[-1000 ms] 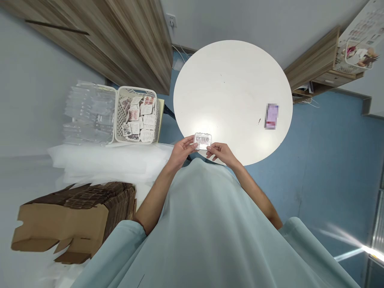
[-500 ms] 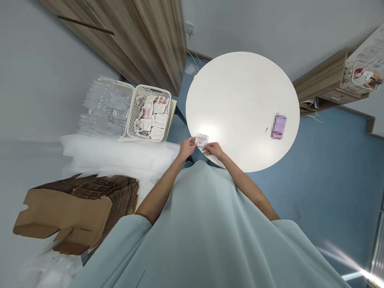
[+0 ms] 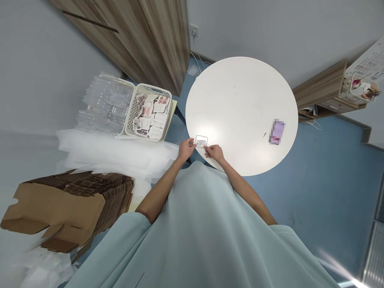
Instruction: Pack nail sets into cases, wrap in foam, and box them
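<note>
Between my hands, at the near left edge of the round white table (image 3: 240, 100), is a small clear plastic case (image 3: 201, 141) with a printed pattern or card inside. My left hand (image 3: 186, 149) pinches its left side between thumb and fingers. At the lower right corner, my right hand (image 3: 214, 152) grips it with the fingers curled. What lies inside the case is too small to make out fully. To the left, a white basket (image 3: 129, 122) holds several printed cards (image 3: 156, 132), some with reddish and purple pictures.
A stack of clear plastic packs (image 3: 105, 104) sits beside the basket. White foam sheets (image 3: 117, 150) and folded brown cardboard boxes (image 3: 60, 204) lie nearer on the left. A blurred purple object (image 3: 277, 132) rests on the table's right side. A wooden cabinet (image 3: 144, 36) stands behind.
The case's top now looks more see-through, with glare across its upper part. My right fingers have curled in more. The whole view has shifted slightly.
</note>
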{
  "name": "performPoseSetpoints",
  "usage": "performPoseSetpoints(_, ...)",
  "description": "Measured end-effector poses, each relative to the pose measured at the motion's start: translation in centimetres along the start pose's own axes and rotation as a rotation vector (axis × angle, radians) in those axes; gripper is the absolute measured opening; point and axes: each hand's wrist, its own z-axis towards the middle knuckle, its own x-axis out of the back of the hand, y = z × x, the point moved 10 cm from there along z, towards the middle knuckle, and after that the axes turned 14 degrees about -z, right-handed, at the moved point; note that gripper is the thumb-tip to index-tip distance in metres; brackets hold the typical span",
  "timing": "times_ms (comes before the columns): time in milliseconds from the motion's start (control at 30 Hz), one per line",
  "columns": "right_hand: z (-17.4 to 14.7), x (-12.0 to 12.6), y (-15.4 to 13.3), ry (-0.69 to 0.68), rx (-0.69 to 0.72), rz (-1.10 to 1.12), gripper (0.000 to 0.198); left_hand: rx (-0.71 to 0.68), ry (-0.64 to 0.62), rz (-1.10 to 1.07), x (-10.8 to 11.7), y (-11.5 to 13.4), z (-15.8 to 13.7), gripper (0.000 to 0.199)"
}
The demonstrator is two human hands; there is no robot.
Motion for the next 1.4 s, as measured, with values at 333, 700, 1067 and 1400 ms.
performPoseSetpoints(333, -3.9, 1.1, -5.9, -0.010, 0.237, -0.140, 0.038, -0.070, 0.258, -0.166, 9.9, 1.5, -7.0, 0.040)
performPoseSetpoints(700, -4.0, -6.6, -18.4, -0.091, 0.521, -0.356, 0.030, 0.070, 0.707, -0.066, 26.4, -7.9, -12.5, 0.043)
performPoseSetpoints(1067, -5.7, -13.2, -23.7, -0.148, 0.603, -0.462, 0.023, -0.010, 0.693, 0.059, 31.6, -8.9, -7.1, 0.063)
performPoseSetpoints(1400, -5.9, -13.1, -22.9, -0.139, 0.557, -0.490, 0.023, 0.038, 0.681, 0.167, 32.0, -9.4, -6.1, 0.031)
